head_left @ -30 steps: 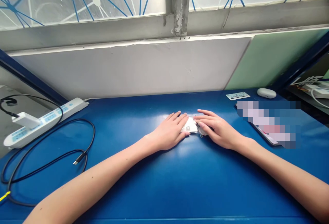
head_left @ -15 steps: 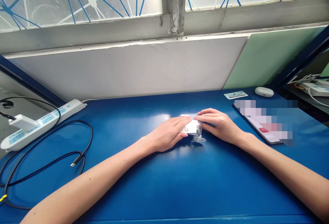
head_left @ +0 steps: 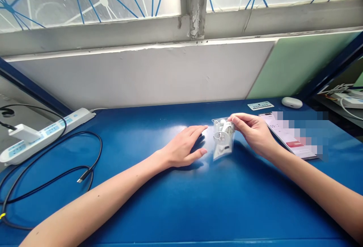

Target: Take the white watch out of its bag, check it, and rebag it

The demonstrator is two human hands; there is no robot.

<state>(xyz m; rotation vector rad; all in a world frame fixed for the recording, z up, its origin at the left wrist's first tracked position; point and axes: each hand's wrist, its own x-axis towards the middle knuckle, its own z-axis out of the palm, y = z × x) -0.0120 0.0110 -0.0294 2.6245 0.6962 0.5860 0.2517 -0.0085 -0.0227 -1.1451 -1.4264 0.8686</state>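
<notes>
Pinched by its upper right edge, a small clear plastic bag [head_left: 223, 141] hangs from my right hand [head_left: 252, 131], tilted above the blue table. White parts and what looks like a beaded chain show through the plastic; their exact kind I cannot make out. My left hand [head_left: 187, 147] is just left of the bag, apart from it, with thumb and fingers spread and nothing in them.
A white power strip [head_left: 51, 131] with a plugged-in charger [head_left: 24, 133] lies at the left on the blue table [head_left: 170, 205]. Near it coils a black cable [head_left: 99, 148]. A phone [head_left: 292, 137], a card [head_left: 261, 105] and a white case [head_left: 292, 102] lie at the right.
My left hand has let go of the bag and its fingers have spread. My right hand has raised the bag and turned it, so its white contents now show.
</notes>
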